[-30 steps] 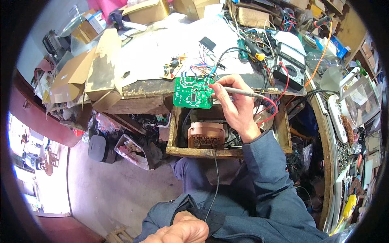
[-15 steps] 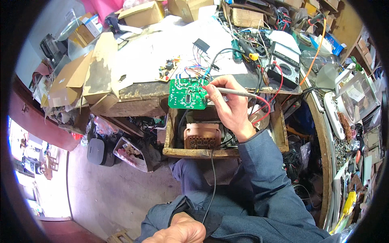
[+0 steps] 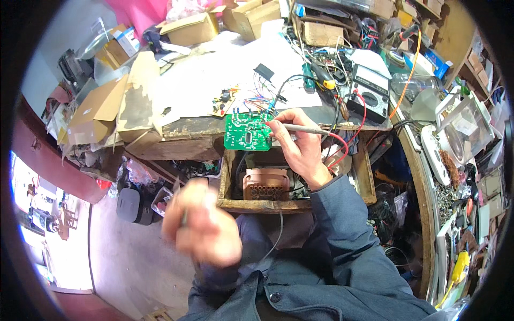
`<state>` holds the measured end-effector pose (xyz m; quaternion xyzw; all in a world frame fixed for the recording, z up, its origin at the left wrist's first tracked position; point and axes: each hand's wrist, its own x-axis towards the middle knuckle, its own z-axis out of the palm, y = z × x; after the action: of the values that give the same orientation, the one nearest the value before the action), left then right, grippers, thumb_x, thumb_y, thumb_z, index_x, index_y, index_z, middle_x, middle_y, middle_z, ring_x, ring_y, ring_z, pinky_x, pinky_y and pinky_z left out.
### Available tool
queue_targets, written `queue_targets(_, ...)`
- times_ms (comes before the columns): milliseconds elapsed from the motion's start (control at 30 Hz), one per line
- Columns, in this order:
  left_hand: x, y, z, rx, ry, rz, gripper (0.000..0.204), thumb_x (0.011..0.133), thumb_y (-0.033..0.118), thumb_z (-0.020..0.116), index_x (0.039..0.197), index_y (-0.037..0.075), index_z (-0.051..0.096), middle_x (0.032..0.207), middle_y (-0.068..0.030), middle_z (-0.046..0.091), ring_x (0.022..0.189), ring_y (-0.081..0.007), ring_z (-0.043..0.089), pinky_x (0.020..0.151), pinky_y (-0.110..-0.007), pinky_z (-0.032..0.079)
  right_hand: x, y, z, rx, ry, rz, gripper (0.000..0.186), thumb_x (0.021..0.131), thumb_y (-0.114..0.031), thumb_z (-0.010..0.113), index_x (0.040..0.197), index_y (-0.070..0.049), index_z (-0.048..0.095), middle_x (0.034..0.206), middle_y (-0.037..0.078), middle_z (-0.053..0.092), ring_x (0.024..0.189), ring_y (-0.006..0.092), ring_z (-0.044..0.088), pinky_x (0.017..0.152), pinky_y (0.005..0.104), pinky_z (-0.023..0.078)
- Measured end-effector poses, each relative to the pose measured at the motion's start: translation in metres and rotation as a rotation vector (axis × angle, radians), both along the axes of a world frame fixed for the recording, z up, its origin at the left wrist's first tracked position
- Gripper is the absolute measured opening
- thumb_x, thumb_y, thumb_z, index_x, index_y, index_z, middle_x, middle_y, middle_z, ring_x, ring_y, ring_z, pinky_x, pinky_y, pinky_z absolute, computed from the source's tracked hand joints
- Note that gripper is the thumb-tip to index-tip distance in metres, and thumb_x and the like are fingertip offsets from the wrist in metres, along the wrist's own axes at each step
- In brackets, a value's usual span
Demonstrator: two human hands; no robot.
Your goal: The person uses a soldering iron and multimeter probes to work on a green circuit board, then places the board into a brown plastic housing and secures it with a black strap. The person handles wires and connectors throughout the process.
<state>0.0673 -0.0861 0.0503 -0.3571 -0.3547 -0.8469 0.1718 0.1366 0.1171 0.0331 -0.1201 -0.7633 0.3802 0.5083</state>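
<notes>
My right hand (image 3: 297, 144) is closed round a grey test probe (image 3: 308, 130) with a red lead, its fingertips at the right edge of a green circuit board (image 3: 243, 131). Wires link the board to a small black box (image 3: 265, 72) on the bench, near a small populated board (image 3: 225, 98). My left hand (image 3: 201, 224) is raised left of the drawer, badly blurred; a thin shape above its fingers is too smeared to name. An analogue multimeter (image 3: 369, 96) with red and black leads lies to the right of the board.
An open wooden drawer (image 3: 254, 205) under the bench holds a copper-coloured housing (image 3: 265, 179) and cables. Cardboard boxes (image 3: 99, 109) crowd the bench's left and back (image 3: 190, 29). A side shelf (image 3: 428, 176) is heaped with parts. A black case (image 3: 131, 206) stands on the floor.
My left hand has risen quickly from the lower edge to beside the drawer. My right hand stays at the board with the probe, slightly lower.
</notes>
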Motion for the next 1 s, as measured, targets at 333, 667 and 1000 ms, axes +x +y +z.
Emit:
queue_targets(333, -0.055, 0.072, -0.053, -0.513, -0.243, 0.014, 0.035, 0.115, 0.026, 0.045, 0.135, 0.001, 0.058, 0.116, -0.0106, 0.072, 0.103, -0.0173, 0.067, 0.093, -0.031, 0.051, -0.003, -0.006, 0.004, -0.025, 0.076, 0.024, 0.011, 0.099, -0.010, 0.074, 0.098, 0.000, 0.069, 0.077, 0.006, 0.066, 0.066, 0.0104, 0.061, 0.060, 0.0281, 0.049)
queue_targets(667, -0.054, 0.073, -0.060, -0.529, -0.119, 0.055, 0.026, 0.109, 0.011, 0.058, 0.132, 0.000, 0.063, 0.121, -0.0091, 0.070, 0.109, -0.0160, 0.064, 0.099, -0.032, 0.051, -0.005, -0.005, 0.003, -0.003, 0.112, 0.026, 0.011, 0.098, -0.008, 0.075, 0.098, 0.001, 0.070, 0.078, 0.005, 0.068, 0.065, 0.0088, 0.061, 0.058, 0.0265, 0.048)
queue_targets(1000, -0.055, 0.073, -0.064, -0.534, -0.085, 0.098, 0.025, 0.107, 0.005, 0.059, 0.131, 0.000, 0.063, 0.118, -0.0102, 0.071, 0.109, -0.0167, 0.066, 0.099, -0.032, 0.053, -0.001, -0.007, 0.005, 0.006, 0.081, 0.015, 0.010, 0.097, -0.007, 0.075, 0.099, 0.001, 0.069, 0.079, 0.005, 0.066, 0.067, 0.0085, 0.060, 0.058, 0.0262, 0.047)
